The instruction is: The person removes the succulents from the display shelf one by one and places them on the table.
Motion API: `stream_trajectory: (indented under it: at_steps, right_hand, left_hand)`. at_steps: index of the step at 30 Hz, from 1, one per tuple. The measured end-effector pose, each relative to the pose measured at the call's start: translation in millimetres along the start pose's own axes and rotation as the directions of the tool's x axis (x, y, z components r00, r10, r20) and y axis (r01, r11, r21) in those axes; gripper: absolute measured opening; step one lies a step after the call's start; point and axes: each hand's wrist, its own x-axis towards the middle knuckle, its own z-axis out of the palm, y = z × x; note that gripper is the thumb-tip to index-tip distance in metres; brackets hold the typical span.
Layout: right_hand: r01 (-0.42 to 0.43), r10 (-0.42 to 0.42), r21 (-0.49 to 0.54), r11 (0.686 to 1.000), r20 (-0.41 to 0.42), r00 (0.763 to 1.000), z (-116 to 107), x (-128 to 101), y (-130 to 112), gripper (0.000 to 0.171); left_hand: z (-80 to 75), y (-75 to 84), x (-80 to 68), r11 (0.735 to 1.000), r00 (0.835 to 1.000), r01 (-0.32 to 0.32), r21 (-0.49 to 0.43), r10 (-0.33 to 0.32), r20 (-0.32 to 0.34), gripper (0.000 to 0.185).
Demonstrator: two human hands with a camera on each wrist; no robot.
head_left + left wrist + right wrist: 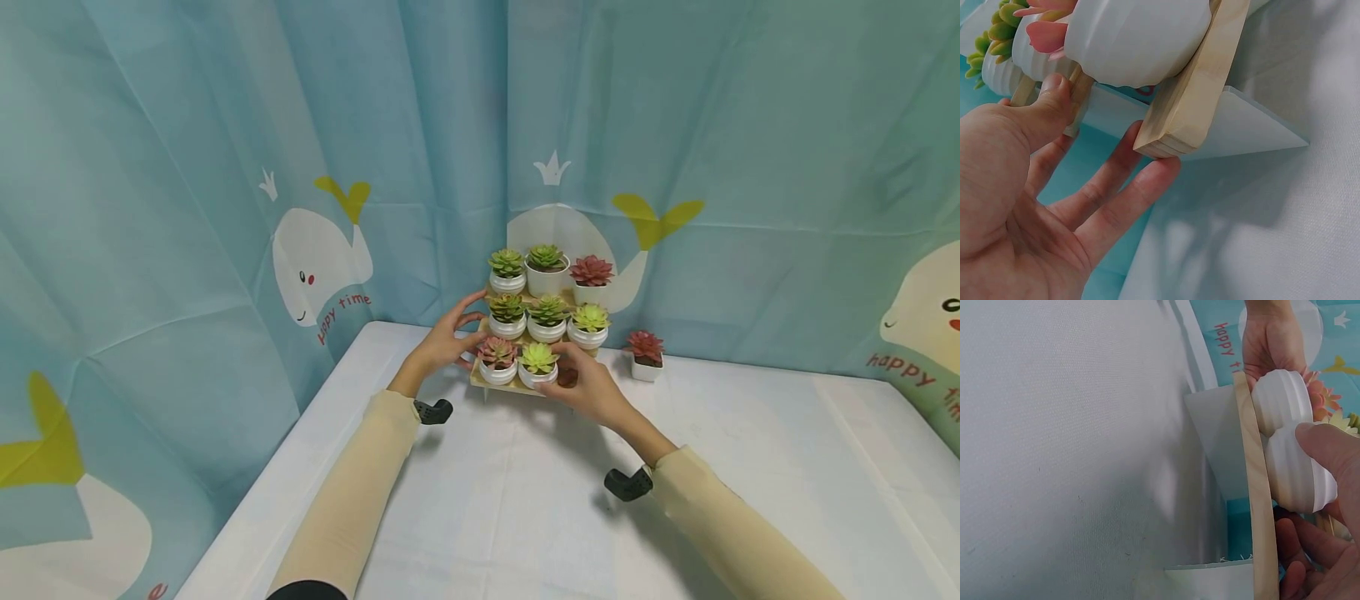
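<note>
A three-tier wooden plant stand [512, 387] with pale side supports bears several small potted succulents. At its left end, my left hand [444, 346] touches the shelves; in the left wrist view two fairly straight fingertips meet the lowest wooden shelf [1194, 112] and the thumb rests by the middle one. On the lowest shelf, my right hand [592, 390] pinches the white ribbed pot of a yellow-green succulent [538, 358], its thumb on the pot's front in the right wrist view. Beside that pot, touching it, stands a pink succulent [498, 353] in a white pot.
A red succulent [646, 354] in a square white pot stands on the white-covered table [480, 500], right of the stand. On the top shelf is another red succulent [592, 272]. Blue curtains [450, 125] with whale prints hang behind and at the left.
</note>
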Motion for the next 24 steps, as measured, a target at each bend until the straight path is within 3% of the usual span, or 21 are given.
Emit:
stream_trajectory:
  at_steps: [24]
  right_hand:
    - [0.003,-0.003,0.012,1.0,-0.055,0.998,3.2,-3.1,0.6,0.061]
  left_hand:
    - [0.2,-0.2,-1.4,1.0,1.0,-0.005,0.006,0.005,0.003,0.072]
